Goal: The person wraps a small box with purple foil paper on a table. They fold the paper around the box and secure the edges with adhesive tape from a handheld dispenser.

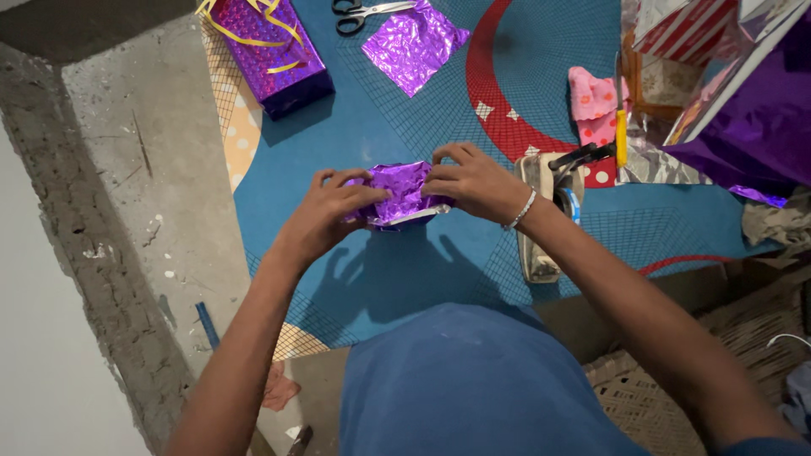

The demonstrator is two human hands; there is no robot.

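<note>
A small object wrapped in shiny purple foil paper (401, 192) is held above the blue mat (372, 127) between both hands. My left hand (329, 211) grips its left side with the fingers curled over the top. From the right, my right hand (475, 180), with a white bracelet on the wrist, pinches the paper's upper right edge. What is inside the paper is hidden.
A purple-wrapped box with yellow ribbon (270, 52), black scissors (363, 13) and a loose purple foil sheet (414, 42) lie at the far side. A tape dispenser (545, 203) sits right of my hands. A yellow-handled knife (621, 127), pink cloth (594, 105) and purple bag (752, 118) are at right.
</note>
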